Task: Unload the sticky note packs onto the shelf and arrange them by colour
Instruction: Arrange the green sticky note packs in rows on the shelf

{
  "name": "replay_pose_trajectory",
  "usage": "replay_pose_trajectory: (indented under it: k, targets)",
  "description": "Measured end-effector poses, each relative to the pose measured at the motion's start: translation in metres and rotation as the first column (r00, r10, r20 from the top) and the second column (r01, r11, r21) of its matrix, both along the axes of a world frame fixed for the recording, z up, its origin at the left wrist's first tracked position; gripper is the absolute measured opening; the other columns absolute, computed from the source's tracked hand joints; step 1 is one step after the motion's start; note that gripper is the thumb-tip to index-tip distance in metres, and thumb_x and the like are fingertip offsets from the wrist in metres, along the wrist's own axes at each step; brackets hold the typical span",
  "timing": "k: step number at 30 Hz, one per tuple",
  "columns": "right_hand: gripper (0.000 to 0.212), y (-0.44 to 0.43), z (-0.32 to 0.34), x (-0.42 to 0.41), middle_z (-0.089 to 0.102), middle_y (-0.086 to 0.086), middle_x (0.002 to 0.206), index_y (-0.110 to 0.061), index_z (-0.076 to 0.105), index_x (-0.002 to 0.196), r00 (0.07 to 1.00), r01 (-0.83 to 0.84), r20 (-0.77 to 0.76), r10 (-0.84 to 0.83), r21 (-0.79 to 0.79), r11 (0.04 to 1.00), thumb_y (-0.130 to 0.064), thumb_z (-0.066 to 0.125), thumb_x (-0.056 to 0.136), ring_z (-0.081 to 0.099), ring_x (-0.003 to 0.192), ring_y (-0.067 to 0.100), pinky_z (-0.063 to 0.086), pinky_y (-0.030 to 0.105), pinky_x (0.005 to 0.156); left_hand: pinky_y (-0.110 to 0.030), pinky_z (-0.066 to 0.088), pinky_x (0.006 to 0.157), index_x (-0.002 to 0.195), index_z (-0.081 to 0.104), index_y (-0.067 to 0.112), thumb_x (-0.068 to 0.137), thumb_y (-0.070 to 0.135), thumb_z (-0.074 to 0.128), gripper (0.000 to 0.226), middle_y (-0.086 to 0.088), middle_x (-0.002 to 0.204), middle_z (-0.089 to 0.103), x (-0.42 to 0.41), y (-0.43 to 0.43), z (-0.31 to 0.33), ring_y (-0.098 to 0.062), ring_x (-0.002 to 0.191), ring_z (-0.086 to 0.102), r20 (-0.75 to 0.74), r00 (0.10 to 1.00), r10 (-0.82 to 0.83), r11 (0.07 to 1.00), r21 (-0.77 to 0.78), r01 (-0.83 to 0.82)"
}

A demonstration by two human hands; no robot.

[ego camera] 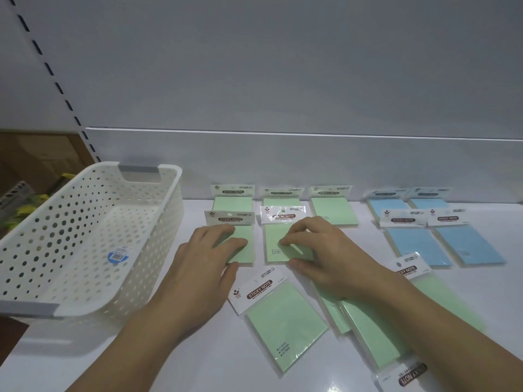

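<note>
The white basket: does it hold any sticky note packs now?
No, the white basket shows only its perforated floor and a blue label; the packs lie outside it on the shelf.

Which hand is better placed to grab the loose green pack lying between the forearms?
Probably left: the left hand's thumb lies beside the loose green pack's header; the right hand pinches the middle green pack.

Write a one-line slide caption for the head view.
Left hand and right hand touch green sticky note packs on the shelf; blue sticky note packs lie right, perforated white basket left.
</note>
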State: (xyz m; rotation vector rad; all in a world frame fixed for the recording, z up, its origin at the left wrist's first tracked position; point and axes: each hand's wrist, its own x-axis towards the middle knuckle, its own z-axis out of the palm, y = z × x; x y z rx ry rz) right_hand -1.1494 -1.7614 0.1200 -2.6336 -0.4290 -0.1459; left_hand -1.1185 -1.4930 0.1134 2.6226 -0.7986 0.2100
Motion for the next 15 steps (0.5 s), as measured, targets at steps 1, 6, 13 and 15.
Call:
replay_pose_trajectory:
  k: [1, 6, 13, 15]
  targets:
    - [0.031, 0.0003, -0.0003, 0.0003, 0.049, -0.025, 0.119, -0.034, 0.066, 0.125, 1.0, 0.003, -0.004, -0.003, -0.004, 1.0, -0.036, 0.068, 0.094, 0.041, 0.119, -0.003, 0.03, 0.008, 0.097, -0.042, 0.045, 0.102, 0.138, 0.058, 0.029, 0.096, 0.027, 0.062, 0.042, 0.007, 0.148, 0.045, 0.0004, 0.0002, -0.0004, -0.016, 0.138, 0.036, 0.0, 1.0, -0.004, 1.0, -0.002, 0.004]
    - [0.029, 0.0011, 0.0015, 0.0014, 0.05, -0.022, 0.122, -0.033, 0.064, 0.124, 1.0, -0.015, 0.005, 0.015, -0.055, 0.998, -0.034, 0.068, 0.095, 0.041, 0.122, 0.002, 0.031, 0.011, 0.096, -0.043, 0.046, 0.102, 0.137, 0.06, 0.027, 0.095, 0.025, 0.064, 0.042, 0.005, 0.147, 0.048, 0.0009, 0.0011, 0.0008, -0.017, 0.139, 0.038, -0.012, 1.0, -0.014, 1.0, -0.019, 0.013]
    - [0.03, 0.0023, 0.0044, 0.001, 0.052, -0.021, 0.122, -0.03, 0.066, 0.124, 1.0, -0.018, -0.004, 0.018, -0.014, 1.0, -0.033, 0.069, 0.094, 0.043, 0.121, 0.003, 0.037, 0.022, 0.101, -0.043, 0.046, 0.104, 0.136, 0.061, 0.022, 0.095, 0.021, 0.065, 0.041, 0.002, 0.146, 0.05, 0.0011, 0.0008, 0.0036, -0.019, 0.138, 0.041, -0.018, 1.0, -0.024, 0.999, -0.033, 0.024]
    - [0.033, 0.0031, 0.0073, 0.0014, 0.053, -0.019, 0.123, -0.028, 0.067, 0.126, 1.0, -0.019, -0.025, 0.019, -0.012, 1.0, -0.033, 0.07, 0.094, 0.043, 0.12, 0.003, 0.038, 0.024, 0.102, -0.045, 0.046, 0.104, 0.136, 0.061, 0.022, 0.095, 0.021, 0.065, 0.041, 0.002, 0.146, 0.05, 0.0003, 0.0012, 0.0047, -0.019, 0.138, 0.04, -0.023, 0.999, -0.028, 0.999, -0.036, 0.027]
